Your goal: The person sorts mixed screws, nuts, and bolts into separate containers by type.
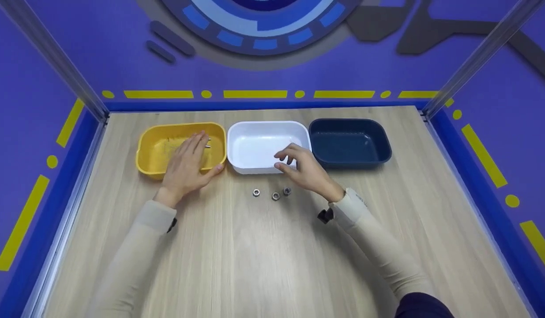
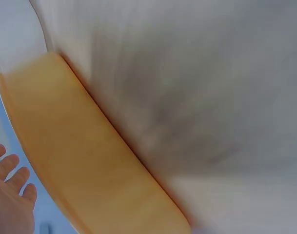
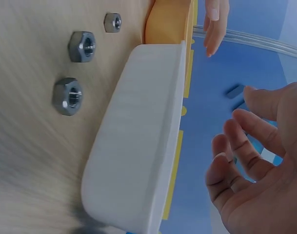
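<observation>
My left hand [image 1: 184, 165] is above the yellow bin [image 1: 151, 152], its fingers nearly straight and together and the thumb spread over the near rim. Small shiny metal pieces [image 1: 208, 146] show inside that bin beside the fingers; the hand hides part of it. Over the near right side of the white bin [image 1: 250, 148] hovers my right hand [image 1: 305, 170], fingers loosely bent. In the right wrist view a gap shows between its thumb and fingers, with nothing held. Three hex nuts lie on the table in front of the white bin: one nut [image 1: 256, 192] apart, a second nut [image 1: 276, 196] near a third nut [image 1: 287, 191].
A dark blue bin [image 1: 351, 150] stands right of the white one, the three bins side by side in a row. The wooden table [image 1: 263, 265] is bounded by blue-purple panels [image 1: 254, 79] with metal corner posts.
</observation>
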### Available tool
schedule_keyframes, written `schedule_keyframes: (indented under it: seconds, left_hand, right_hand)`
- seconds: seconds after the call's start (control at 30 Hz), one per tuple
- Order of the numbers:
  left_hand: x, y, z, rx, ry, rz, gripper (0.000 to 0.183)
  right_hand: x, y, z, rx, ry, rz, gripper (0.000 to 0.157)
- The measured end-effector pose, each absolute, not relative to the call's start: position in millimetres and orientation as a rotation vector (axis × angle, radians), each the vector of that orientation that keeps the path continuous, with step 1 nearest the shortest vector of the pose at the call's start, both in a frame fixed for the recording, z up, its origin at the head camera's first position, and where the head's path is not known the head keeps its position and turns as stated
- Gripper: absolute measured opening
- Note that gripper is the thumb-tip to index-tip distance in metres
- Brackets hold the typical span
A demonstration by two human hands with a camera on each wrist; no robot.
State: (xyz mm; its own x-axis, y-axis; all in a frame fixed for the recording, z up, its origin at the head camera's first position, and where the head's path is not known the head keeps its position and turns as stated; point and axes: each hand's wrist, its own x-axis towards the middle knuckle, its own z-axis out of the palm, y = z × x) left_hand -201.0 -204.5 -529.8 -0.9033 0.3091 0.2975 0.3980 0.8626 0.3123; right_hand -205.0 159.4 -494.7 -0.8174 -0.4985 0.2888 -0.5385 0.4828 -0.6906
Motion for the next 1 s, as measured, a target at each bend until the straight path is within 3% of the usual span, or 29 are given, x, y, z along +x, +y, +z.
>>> schedule_keyframes:
  seconds: [0.4,1.0]
  left_hand:
    - [-210,-173,-532,-0.61,-2.846,-0.513,0.095]
    - [-216,-139,-546,-0.51,-2.954,-0.402,0.098]
  right_hand:
    - [-192,171,-525,0.941,-2.61,1.361,0.023]
    - [-177,190,-565,0.796,-2.719,1.505,0.023]
